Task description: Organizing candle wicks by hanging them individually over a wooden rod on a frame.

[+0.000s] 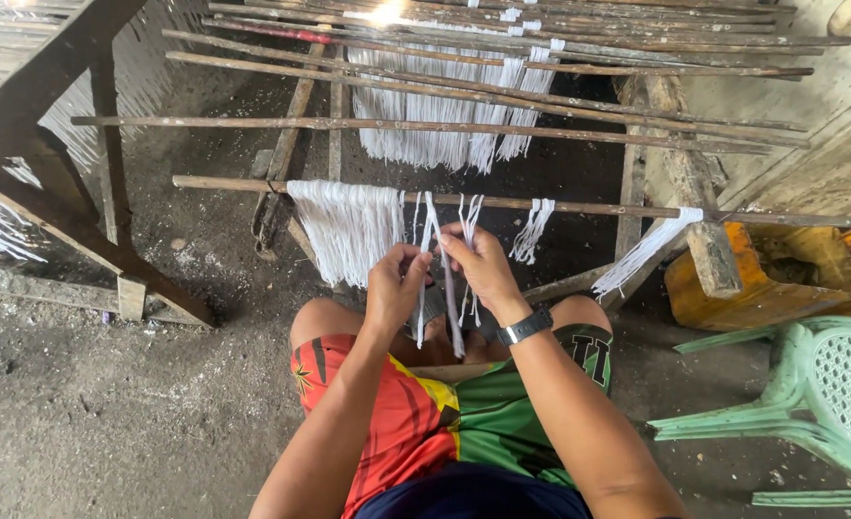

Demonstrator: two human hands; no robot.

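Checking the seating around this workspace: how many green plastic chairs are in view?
1: a pale green plastic chair tipped on its side at lower right, beside the yellow container. Others may lie outside the frame.

Grey dirt floor (79, 413), green plastic chair (819, 404), wooden rack frame (108, 183).

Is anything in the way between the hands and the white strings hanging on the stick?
Nothing visible is. The left hand and right hand already pinch the white strands hanging from the wooden pole. The thicker bundle of strands hangs beside them, to the left, not between.
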